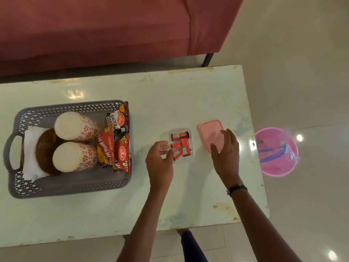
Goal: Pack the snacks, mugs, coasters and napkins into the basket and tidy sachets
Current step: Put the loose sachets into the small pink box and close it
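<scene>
A grey lattice basket (75,183) sits on the left of the white table (198,95). Inside it lie two white mugs with red flower print (75,125) (74,156), brown round coasters (44,148) on white napkins (30,146), and red snack packets (118,142) along its right wall. A small clear container (188,157) holds several red sachets (181,143). My left hand (159,163) rests at the container's left edge, fingertips touching a sachet. My right hand (225,150) hovers with fingers spread over the near part of the pink lid (209,132).
A dark red sofa (113,29) runs along the far side of the table, one black leg (207,59) near the table's far right corner. A pink bucket (276,151) with a clear bag stands on the tiled floor right of the table.
</scene>
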A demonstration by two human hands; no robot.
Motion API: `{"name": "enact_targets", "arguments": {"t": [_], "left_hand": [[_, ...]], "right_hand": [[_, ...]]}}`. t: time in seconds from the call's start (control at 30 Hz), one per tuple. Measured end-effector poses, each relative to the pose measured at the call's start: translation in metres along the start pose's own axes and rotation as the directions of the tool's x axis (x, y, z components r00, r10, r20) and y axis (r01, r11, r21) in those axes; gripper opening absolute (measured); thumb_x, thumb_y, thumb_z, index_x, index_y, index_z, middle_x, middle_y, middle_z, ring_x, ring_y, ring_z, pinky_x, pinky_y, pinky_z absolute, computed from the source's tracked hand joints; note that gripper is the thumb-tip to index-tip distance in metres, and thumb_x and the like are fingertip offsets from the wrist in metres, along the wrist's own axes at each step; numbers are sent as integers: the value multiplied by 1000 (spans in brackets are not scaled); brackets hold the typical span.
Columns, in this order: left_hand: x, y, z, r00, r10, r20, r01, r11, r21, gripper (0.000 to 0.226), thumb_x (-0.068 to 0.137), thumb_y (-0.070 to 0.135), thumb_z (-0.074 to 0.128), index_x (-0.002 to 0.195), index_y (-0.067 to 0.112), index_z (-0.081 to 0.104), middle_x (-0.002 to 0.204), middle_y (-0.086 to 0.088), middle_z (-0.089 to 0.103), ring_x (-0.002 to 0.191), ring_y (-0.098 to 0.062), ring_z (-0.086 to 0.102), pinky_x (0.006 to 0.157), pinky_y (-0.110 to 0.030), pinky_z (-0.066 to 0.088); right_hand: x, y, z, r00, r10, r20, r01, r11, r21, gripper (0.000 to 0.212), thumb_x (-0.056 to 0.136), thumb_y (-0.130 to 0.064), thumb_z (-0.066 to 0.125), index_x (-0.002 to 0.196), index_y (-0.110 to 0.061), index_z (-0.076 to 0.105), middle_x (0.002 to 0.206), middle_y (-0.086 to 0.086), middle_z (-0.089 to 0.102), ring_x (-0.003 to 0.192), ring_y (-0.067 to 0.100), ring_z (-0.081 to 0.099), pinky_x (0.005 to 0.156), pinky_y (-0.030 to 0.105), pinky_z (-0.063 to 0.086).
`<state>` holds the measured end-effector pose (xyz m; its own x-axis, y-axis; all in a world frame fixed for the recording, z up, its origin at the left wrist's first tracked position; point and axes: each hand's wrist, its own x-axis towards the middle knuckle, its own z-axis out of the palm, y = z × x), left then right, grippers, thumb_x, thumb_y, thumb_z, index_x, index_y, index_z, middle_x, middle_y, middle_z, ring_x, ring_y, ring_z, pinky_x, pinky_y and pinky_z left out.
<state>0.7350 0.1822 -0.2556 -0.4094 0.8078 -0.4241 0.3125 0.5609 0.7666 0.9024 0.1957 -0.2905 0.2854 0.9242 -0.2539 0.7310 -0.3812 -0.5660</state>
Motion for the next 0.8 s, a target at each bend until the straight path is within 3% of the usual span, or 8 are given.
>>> {"name": "enact_targets", "arguments": {"t": [0.13,0.23,0.37,0.5,0.57,0.63,0.73,0.8], "left_hand": [[3,-3,5,999,-40,21,39,999,37,30,88,13,61,118,9,58,118,-6,64,101,-11,58,81,-21,45],[4,-4,10,996,-75,47,72,996,49,35,88,12,61,123,9,56,123,-8,63,107,-17,60,86,-26,47],[5,-7,12,997,-66,51,61,994,86,35,90,5,56,125,8,54,124,-11,63,102,-16,62,83,-26,50],[5,-9,12,997,-63,47,60,996,68,36,91,7,54,126,9,55,123,-11,64,107,-21,63,86,-31,52],[5,-9,12,997,-63,40,62,997,43,36,91,8,55,127,10,55,124,-12,64,109,-23,63,91,-39,54],[5,-10,11,998,-58,40,56,998,42,37,90,6,56,127,9,56,125,-13,64,110,-25,64,92,-45,54],[4,-11,10,997,-55,53,52,997,54,37,89,8,59,125,11,58,124,-11,64,109,-26,64,91,-48,54],[4,-10,8,996,-50,68,48,998,38,36,88,9,60,124,12,59,122,-9,66,107,-25,65,92,-46,54]], "right_hand": [[18,6,10,993,27,111,-1,974,-228,66,89,-33,60,142,-6,30,150,18,29,137,35,28,111,45,36],[21,4,13,993,-39,108,78,918,-388,65,87,-38,58,140,-10,33,142,20,37,124,37,39,95,46,50],[24,2,5,989,41,139,-11,978,-209,81,76,-35,75,139,-10,31,126,16,50,109,33,53,81,42,53],[11,-9,-4,996,-36,79,40,998,-57,47,90,-14,57,134,-9,40,120,15,58,95,27,61,80,38,56],[-6,-22,1,985,-169,-43,169,986,-5,45,93,-5,48,137,-9,41,122,15,57,93,19,56,82,28,52],[-26,-38,13,970,-237,-43,239,971,26,52,93,0,42,143,-14,37,138,14,49,112,23,49,90,27,41],[-47,-52,38,979,-174,108,179,983,-33,60,95,-5,37,149,-27,22,159,10,17,142,33,16,109,45,27],[-51,-56,54,978,-129,165,139,989,-47,55,101,-21,32,149,-37,10,161,5,-5,147,32,-11,116,54,8]]}}
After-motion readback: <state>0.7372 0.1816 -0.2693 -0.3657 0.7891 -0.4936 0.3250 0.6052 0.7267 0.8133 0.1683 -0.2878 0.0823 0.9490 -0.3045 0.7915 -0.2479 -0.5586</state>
